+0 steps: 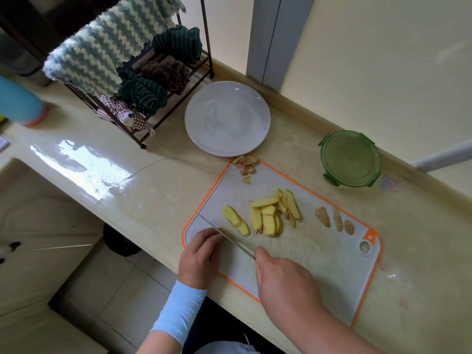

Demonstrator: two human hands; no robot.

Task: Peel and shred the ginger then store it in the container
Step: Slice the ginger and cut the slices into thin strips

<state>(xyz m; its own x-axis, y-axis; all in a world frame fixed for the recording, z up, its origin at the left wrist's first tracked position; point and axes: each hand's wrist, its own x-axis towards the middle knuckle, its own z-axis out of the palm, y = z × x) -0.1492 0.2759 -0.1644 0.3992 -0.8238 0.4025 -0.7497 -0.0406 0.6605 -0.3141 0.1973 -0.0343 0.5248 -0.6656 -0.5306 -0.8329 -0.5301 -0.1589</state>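
Closest in, the right hand (286, 279) has its fingers wrapped round the handle of the knife (224, 235), forefinger reaching toward the spine; the handle itself is hidden under the palm. Beside it the left hand (201, 254), wrist in a pale blue sleeve (178, 310), sits on the near-left corner of the cutting board (319, 256) with fingers curled against the flat of the blade. Whether they pin a piece beneath I cannot tell, though a small brownish bit shows right at the blade.

Just past the blade lie the ginger slices (268, 218): peeled and yellow, one pair apart on the left, a loose heap in the middle. They look firm, light and damp, so likely to skid on the smooth board. Stacking a few flat side down and pressing from above with tucked fingertips seems the safest hold for cutting shreds. To the right, three unpeeled knobs (323, 215) look small and lumpy — awkward to steady. Peel scraps (246, 164) sit at the far corner.

The board's near-left corner lies close to the front edge of the surface (143, 190), so there is little slack toward the body. The bare stretch of board right of the knife hand offers working room.

Farther off, the green container (351, 159) stands well apart on the right by the wall ledge, lid apparently on and needing to come off. A white plate (227, 118) sits just beyond the board, with a rack (143, 144) of cloths behind on the left.
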